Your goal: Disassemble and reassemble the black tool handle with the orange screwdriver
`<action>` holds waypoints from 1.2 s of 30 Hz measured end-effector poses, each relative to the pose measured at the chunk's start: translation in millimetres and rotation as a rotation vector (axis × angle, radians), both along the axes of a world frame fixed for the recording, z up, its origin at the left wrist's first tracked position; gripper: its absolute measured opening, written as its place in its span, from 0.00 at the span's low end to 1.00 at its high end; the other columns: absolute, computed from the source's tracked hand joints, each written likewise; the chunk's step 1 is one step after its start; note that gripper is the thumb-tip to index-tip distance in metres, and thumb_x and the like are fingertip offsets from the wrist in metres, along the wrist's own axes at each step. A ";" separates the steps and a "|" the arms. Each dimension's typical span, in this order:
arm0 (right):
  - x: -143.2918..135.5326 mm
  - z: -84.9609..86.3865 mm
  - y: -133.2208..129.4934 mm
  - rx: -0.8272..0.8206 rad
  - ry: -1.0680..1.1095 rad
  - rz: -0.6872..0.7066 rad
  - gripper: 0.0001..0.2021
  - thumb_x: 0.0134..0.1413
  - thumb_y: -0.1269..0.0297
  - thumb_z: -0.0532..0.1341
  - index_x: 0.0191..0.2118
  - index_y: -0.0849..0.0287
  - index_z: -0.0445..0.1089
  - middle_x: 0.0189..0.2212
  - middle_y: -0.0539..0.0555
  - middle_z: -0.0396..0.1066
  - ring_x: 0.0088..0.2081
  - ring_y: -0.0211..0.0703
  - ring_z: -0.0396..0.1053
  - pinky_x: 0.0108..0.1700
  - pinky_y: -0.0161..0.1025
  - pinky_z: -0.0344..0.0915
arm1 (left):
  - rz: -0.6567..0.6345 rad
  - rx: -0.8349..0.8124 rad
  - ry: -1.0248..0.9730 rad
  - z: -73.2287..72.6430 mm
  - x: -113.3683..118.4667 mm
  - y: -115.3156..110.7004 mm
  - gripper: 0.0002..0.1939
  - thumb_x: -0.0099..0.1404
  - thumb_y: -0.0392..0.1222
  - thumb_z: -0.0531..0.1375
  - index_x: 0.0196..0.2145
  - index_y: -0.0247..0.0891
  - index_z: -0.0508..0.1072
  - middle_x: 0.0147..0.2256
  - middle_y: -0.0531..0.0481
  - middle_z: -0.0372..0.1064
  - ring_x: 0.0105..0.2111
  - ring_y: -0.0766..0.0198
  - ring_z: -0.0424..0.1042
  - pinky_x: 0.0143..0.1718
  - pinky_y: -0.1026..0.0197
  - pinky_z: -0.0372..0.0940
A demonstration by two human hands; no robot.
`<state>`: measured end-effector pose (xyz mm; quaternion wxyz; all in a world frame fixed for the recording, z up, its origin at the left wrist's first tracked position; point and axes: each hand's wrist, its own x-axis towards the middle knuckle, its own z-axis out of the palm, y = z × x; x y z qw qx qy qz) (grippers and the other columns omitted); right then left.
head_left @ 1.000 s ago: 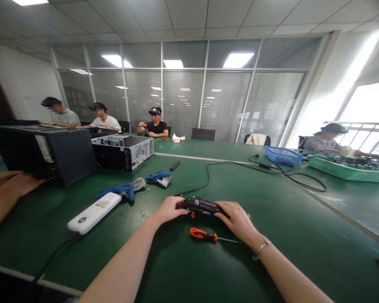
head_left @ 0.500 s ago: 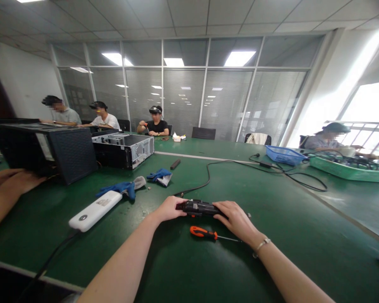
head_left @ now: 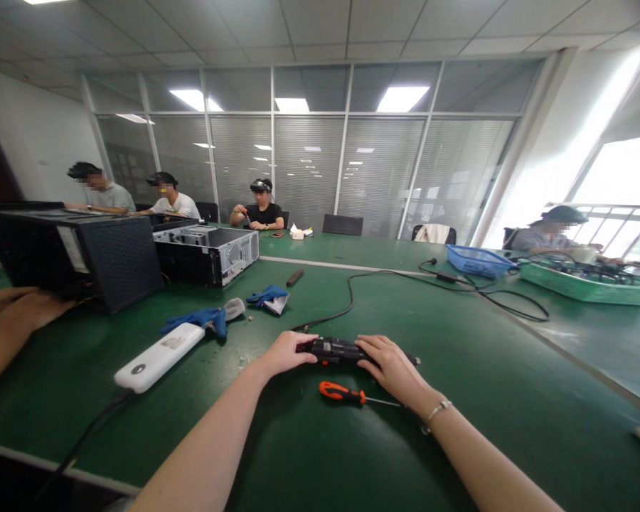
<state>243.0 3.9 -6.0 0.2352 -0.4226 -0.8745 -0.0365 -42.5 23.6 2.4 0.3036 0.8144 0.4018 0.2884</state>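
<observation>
A long black corded device (head_left: 333, 348) with a small orange part beneath lies across the table in front of me; its exact kind is unclear. My left hand (head_left: 286, 353) grips its left end, the thumb along the near side. My right hand (head_left: 387, 363) is closed over its right part, with fingers on top and the thumb on the near side. A dark tip shows past the right fingers. Just nearer to me lies an orange-and-black screwdriver (head_left: 342, 392), its shaft pointing right toward my right wrist. A black cable (head_left: 346, 302) runs from near my left hand.
Left are a white power strip (head_left: 160, 358), blue-grey gloves (head_left: 269, 299), a black computer case (head_left: 122, 263) with another person's hands (head_left: 29, 311) at it, and an opened case (head_left: 208, 252). At right stand a blue basket (head_left: 480, 262) and a green basket (head_left: 587, 284). Several people sit around.
My right hand has shifted slightly left along the black device, and more of its right tip shows. My left hand stays in place; the view has moved a little.
</observation>
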 end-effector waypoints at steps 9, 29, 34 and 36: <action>-0.6 2.6 0.0 -0.068 -0.093 -0.118 0.17 0.59 0.53 0.57 0.52 0.51 0.67 0.36 0.54 0.72 0.38 0.47 0.69 0.41 0.42 0.64 | -0.006 0.205 0.260 0.9 -0.7 5.6 0.17 0.60 0.41 0.63 0.47 0.36 0.75 0.45 0.44 0.74 0.45 0.54 0.72 0.48 0.61 0.61; 19.0 -3.7 2.8 -0.068 -0.133 -0.111 0.19 0.59 0.49 0.55 0.49 0.54 0.67 0.40 0.56 0.70 0.40 0.47 0.68 0.42 0.43 0.64 | 0.193 0.305 0.495 4.1 7.5 -3.4 0.10 0.60 0.45 0.64 0.31 0.34 0.76 0.35 0.42 0.74 0.39 0.53 0.73 0.43 0.58 0.65; 20.4 -6.8 3.5 -0.044 -0.177 -0.127 0.24 0.63 0.50 0.48 0.63 0.46 0.53 0.47 0.55 0.68 0.43 0.47 0.68 0.43 0.44 0.64 | 0.184 0.286 0.488 0.1 7.7 -2.1 0.08 0.61 0.42 0.63 0.35 0.34 0.76 0.38 0.41 0.74 0.42 0.52 0.71 0.44 0.58 0.64; 19.6 -7.7 3.7 -0.027 -0.186 -0.136 0.23 0.64 0.51 0.48 0.63 0.46 0.53 0.45 0.55 0.69 0.42 0.47 0.68 0.42 0.44 0.64 | 0.175 0.274 0.478 -0.3 6.9 -1.3 0.08 0.61 0.41 0.63 0.36 0.34 0.76 0.38 0.41 0.74 0.42 0.52 0.71 0.45 0.58 0.64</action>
